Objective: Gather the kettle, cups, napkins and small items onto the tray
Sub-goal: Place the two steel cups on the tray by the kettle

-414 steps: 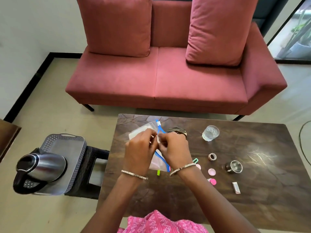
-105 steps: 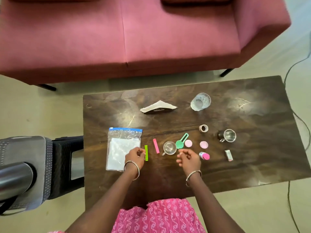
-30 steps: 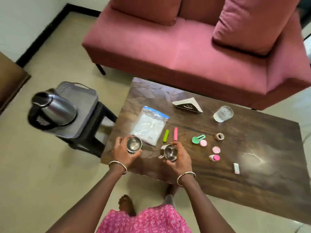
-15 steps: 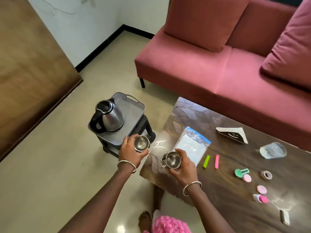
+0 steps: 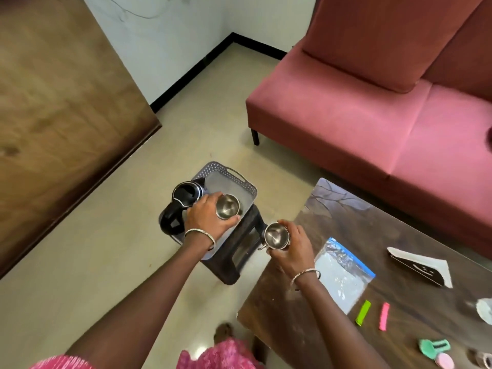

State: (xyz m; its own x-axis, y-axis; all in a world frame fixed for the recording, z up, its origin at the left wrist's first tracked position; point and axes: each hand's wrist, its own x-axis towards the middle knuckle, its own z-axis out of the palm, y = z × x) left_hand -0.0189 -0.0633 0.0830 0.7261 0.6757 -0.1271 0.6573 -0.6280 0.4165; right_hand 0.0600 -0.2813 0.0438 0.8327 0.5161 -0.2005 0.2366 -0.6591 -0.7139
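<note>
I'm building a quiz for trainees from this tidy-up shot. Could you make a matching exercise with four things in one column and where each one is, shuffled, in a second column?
Things
1. kettle
2. left-hand cup
3. right-hand cup
4. zip bag

Places
A. lying flat on the table
B. held near the table's edge, short of the tray
C. standing on the tray
D. held over the tray, beside the kettle

Pairs: 1-C, 2-D, 3-B, 4-A
</note>
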